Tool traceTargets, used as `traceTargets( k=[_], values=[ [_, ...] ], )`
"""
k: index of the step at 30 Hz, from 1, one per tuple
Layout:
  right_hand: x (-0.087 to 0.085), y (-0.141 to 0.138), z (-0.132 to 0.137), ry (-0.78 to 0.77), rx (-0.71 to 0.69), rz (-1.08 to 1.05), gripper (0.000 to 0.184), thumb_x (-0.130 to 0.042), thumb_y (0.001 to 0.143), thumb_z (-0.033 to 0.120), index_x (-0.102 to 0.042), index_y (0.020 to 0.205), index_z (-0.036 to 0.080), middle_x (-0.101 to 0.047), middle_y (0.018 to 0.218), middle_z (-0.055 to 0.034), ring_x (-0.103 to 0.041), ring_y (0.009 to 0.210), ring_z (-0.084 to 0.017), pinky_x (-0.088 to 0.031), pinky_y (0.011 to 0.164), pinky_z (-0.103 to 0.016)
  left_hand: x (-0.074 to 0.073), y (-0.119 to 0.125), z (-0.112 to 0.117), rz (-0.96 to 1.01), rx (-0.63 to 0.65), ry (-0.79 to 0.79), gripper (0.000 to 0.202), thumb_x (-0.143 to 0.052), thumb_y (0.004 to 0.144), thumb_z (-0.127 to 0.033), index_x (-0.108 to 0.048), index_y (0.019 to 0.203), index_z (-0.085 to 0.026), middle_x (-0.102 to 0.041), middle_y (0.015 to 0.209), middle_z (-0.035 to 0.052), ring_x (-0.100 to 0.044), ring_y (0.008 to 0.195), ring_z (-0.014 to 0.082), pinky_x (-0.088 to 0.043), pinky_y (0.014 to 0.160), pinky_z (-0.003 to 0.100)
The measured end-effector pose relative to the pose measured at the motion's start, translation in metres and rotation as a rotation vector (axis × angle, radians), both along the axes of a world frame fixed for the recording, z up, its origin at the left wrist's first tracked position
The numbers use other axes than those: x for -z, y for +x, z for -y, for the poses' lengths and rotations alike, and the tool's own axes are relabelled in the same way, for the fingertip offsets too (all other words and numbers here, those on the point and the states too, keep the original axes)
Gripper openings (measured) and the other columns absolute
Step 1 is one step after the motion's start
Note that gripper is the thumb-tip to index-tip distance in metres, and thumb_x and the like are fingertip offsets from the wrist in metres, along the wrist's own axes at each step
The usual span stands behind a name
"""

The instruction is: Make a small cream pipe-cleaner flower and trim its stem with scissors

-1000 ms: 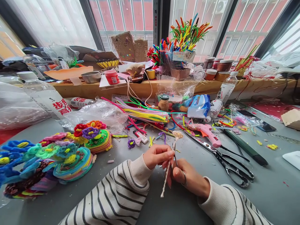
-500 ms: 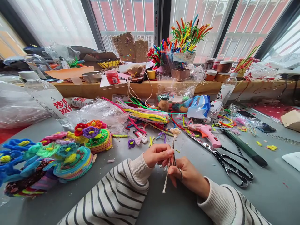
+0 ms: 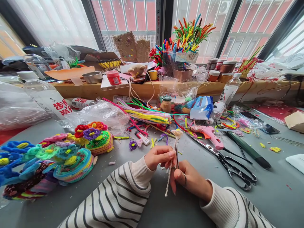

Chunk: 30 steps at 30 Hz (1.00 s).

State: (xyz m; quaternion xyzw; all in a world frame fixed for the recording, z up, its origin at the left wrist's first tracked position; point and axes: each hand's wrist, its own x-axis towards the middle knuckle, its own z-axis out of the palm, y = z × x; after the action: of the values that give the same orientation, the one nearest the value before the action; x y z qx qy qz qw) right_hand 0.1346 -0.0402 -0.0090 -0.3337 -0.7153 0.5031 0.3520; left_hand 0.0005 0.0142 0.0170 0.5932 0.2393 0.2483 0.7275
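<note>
My left hand (image 3: 162,156) pinches a whitish pipe cleaner stem (image 3: 168,182) between thumb and fingers. A small cream flower (image 3: 177,133) tops this stem, and its twisted tail hangs below my fingertips. In my right hand (image 3: 191,179) is a small pair of scissors (image 3: 176,155); a dark handle loop sits around the thumb. The narrow blades point up beside the stem, close to my left fingertips. Whether they touch the stem, I cannot tell. Part of the scissors is hidden behind my fingers.
Large scissors (image 3: 228,167) and a pink glue gun (image 3: 209,134) lie to the right. Finished pipe cleaner flowers (image 3: 68,152) stand on the left. Behind my hands are a lighter (image 3: 142,138), a pipe cleaner bundle (image 3: 147,115) and a glass jar (image 3: 165,104).
My right thumb has shifted slightly away from the stem, and the scissors' handles have spread a little. My left hand holds the stem in nearly the same place.
</note>
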Motion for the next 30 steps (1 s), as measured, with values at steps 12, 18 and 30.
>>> traceTargets(
  k=[12, 18, 30],
  values=[
    [-0.0032, 0.0004, 0.0003, 0.004, 0.030, -0.014, 0.073, -0.019, 0.073, 0.070, -0.055, 0.047, 0.011, -0.037, 0.046, 0.0010, -0.039, 0.047, -0.009, -0.029, 0.050, -0.023, -0.0032, -0.0002, -0.0007, -0.047, 0.053, -0.008, 0.035, -0.055, 0.064, -0.044, -0.052, 0.049, -0.012, -0.043, 0.041, -0.0025, -0.034, 0.037, 0.0043, -0.019, 0.038, 0.022],
    [-0.0013, -0.0001, -0.0010, 0.002, 0.068, -0.039, 0.070, -0.025, 0.074, 0.067, -0.051, 0.040, 0.012, -0.042, 0.044, 0.0000, -0.044, 0.049, -0.010, -0.033, 0.055, -0.023, -0.0046, -0.0003, 0.0005, -0.075, 0.058, 0.012, 0.037, -0.053, 0.065, -0.046, -0.052, 0.050, -0.012, -0.041, 0.039, -0.0027, -0.034, 0.037, 0.0051, -0.019, 0.039, 0.022],
    [0.0006, 0.0002, -0.0007, -0.030, 0.185, 0.081, 0.070, -0.029, 0.067, 0.072, -0.049, 0.036, 0.012, -0.040, 0.037, 0.0007, -0.040, 0.041, -0.007, -0.029, 0.046, -0.021, -0.0037, 0.0023, 0.0002, -0.069, -0.078, 0.088, 0.041, -0.054, 0.063, -0.050, -0.047, 0.049, -0.013, -0.042, 0.042, -0.0029, -0.035, 0.039, 0.0041, -0.023, 0.040, 0.021]
  ],
)
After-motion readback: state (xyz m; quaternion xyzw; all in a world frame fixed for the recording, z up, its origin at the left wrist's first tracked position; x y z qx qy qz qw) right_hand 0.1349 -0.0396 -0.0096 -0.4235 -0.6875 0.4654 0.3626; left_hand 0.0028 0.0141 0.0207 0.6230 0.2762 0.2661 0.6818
